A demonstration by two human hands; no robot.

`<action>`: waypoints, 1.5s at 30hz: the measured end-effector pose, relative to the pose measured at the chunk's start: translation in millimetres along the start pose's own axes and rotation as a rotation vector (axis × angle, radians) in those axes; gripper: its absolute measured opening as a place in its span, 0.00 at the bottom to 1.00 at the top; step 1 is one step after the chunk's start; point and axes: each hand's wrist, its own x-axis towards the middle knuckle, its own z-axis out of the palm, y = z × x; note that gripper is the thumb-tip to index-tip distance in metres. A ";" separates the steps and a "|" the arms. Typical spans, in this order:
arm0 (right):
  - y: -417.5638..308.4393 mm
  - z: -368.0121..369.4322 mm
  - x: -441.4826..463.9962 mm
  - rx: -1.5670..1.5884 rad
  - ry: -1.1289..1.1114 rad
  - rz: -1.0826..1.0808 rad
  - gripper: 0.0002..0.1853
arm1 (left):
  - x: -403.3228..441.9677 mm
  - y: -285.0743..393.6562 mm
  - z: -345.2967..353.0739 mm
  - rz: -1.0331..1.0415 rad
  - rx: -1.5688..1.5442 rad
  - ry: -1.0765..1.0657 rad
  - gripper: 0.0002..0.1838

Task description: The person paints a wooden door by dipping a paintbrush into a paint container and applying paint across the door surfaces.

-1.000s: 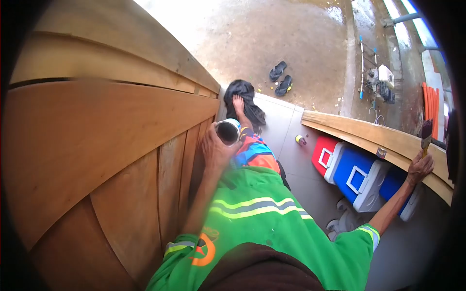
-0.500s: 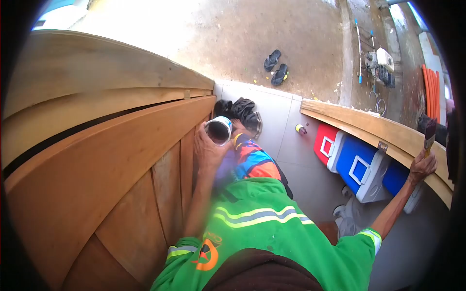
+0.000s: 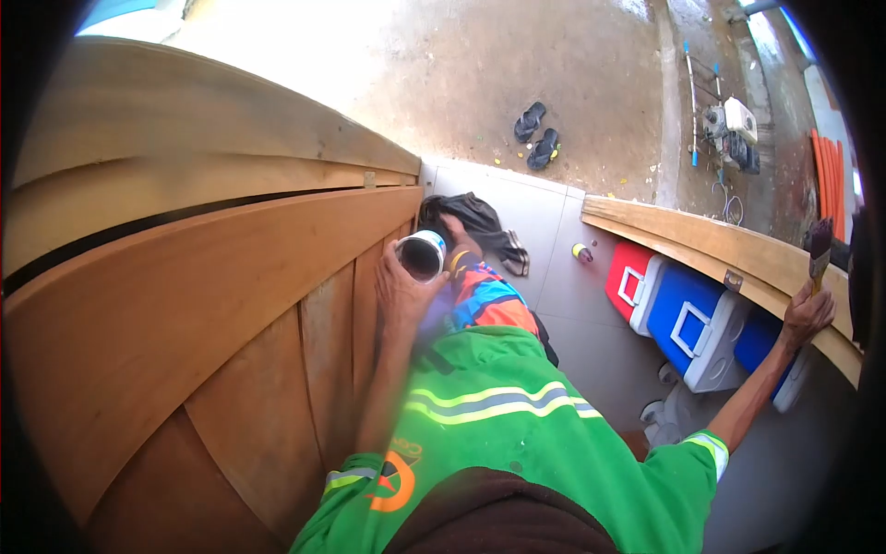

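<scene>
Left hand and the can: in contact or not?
Touching. The head view shows the left hand curled around the outside of the can, gripping its wall from both sides, no gap visible.

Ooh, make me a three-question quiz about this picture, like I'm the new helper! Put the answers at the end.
1. Which hand holds the can, and which holds the paintbrush?
2. True or false: someone is wearing the flip-flops.
3. Fill the gap: beside the red cooler sits a ____ one.

Key:
1. Left hand: can; right hand: paintbrush.
2. False; they lie on the ground without feet in them.
3. Blue.
</scene>
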 end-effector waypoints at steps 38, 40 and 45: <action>-4.2 -10.8 8.8 0.060 0.033 -0.014 0.16 | -7.0 9.2 10.0 -0.032 -0.041 -0.011 0.56; -3.1 -10.3 8.5 0.063 0.041 -0.021 0.16 | -11.2 2.6 16.4 -0.057 -0.079 -0.029 0.56; 1.2 -10.6 7.3 0.063 0.036 -0.038 0.16 | -27.3 -16.3 37.2 -0.019 -0.032 -0.029 0.56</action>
